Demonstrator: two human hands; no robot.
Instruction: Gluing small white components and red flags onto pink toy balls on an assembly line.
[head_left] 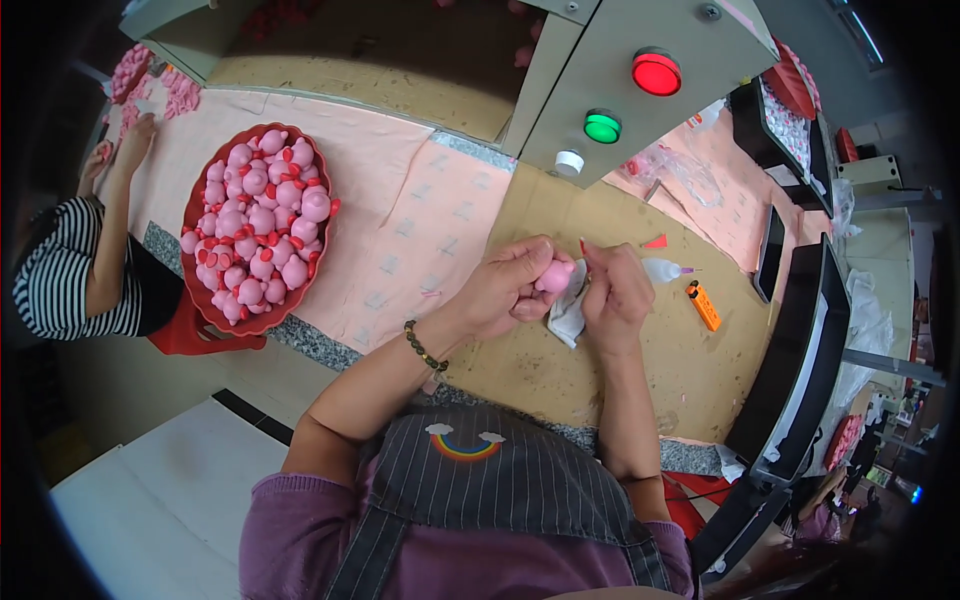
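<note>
My left hand (505, 290) grips a small, round pink toy figure (555, 276) between thumb and fingers. Close beside it, my right hand (617, 293) is closed in a pinch on a thin red piece (583, 245), whose tip shows past the fingers. A crumpled white cloth (567, 318) lies on the brown board (535, 385) under and between my hands. Just right of my right hand are a small clear bottle with a needle tip (662, 270), a red triangular scrap (655, 241) and an orange lighter (703, 305).
A scalloped red basin (322, 262) heaped with pink-and-red figures stands at left. A machine panel with red (656, 72) and green (602, 126) buttons rises ahead. Black trays (800, 370) border the right. Another person in a striped top (70, 265) works at far left.
</note>
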